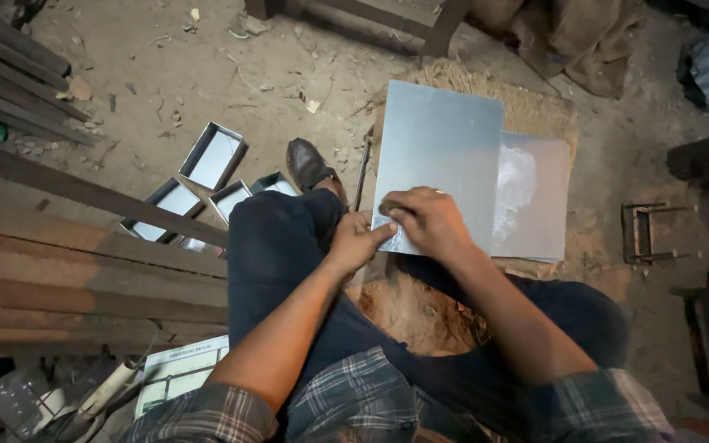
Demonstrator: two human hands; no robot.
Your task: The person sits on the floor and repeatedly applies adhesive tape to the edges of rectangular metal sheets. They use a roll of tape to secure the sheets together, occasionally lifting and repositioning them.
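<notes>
Both hands meet at the near left corner of the metal sheet: the left hand pinches its edge, the right hand presses flat on top. The sheet overlaps a second sheet to its right. Left of the sheet stand open metal boxes on the dirt floor.

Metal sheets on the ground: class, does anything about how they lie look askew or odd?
Yes. The top metal sheet sits offset on the lower sheet, shifted left with edges not flush. The left hand and right hand press its near corner.
</notes>
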